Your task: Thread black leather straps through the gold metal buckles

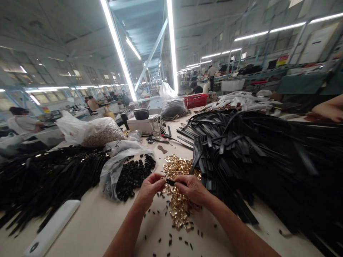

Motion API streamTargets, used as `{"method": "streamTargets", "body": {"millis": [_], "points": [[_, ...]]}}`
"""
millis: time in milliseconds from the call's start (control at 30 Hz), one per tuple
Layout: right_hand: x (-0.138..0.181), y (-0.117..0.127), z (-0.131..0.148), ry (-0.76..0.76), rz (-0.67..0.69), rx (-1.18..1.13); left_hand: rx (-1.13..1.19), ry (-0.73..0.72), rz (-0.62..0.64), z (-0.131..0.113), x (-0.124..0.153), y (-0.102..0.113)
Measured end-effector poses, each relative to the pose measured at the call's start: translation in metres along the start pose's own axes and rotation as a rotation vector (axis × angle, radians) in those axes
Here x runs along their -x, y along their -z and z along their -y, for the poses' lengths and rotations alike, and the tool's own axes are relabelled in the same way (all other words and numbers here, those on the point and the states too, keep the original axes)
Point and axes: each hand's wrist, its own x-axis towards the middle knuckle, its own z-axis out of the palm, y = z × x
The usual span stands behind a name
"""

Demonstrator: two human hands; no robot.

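Above a pile of gold metal buckles [180,210], my two hands meet. My right hand [191,188] pinches a black strap [170,182] near its end. Closed at the fingertips, my left hand [152,185] grips what looks like a gold buckle [162,177] at the strap's end; the fingers partly cover it. Small black loops [135,175] spill from a clear plastic bag [108,171] left of the buckles. To the right lies a large heap of black straps [225,142].
Finished-looking black straps with gold parts [66,167] lie at the left. A white elongated device [53,226] rests at front left. Farther back stand a filled plastic bag [99,130], a glass jar [154,126] and a red basket [196,100]. Another person's arm [331,109] reaches in at right.
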Motion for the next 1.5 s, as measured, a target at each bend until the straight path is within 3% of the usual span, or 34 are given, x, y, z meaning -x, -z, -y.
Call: {"method": "streamTargets", "body": {"millis": [200,367,700,900,1033,1367,1500], "points": [[0.000,0.002,0.002,-0.083,0.033,-0.210,0.093,0.037,0.059,-0.002,0.002,0.001],[-0.003,0.004,-0.002,-0.060,-0.075,-0.106,-0.028,-0.057,0.129,-0.005,0.008,-0.003],[-0.001,-0.001,-0.003,-0.014,0.022,-0.138,-0.063,-0.132,0.053,-0.003,0.005,-0.004],[0.000,0.001,0.000,-0.016,0.079,-0.194,0.044,0.016,0.088,-0.001,0.004,0.000],[0.001,0.003,0.001,-0.094,0.143,-0.258,0.112,0.107,0.127,-0.001,0.005,0.002],[0.002,0.002,0.001,-0.154,0.241,-0.296,0.164,0.217,0.201,-0.007,0.011,-0.002],[0.002,0.001,0.002,-0.117,0.199,-0.246,0.176,0.219,0.193,-0.003,0.009,-0.002]]}}
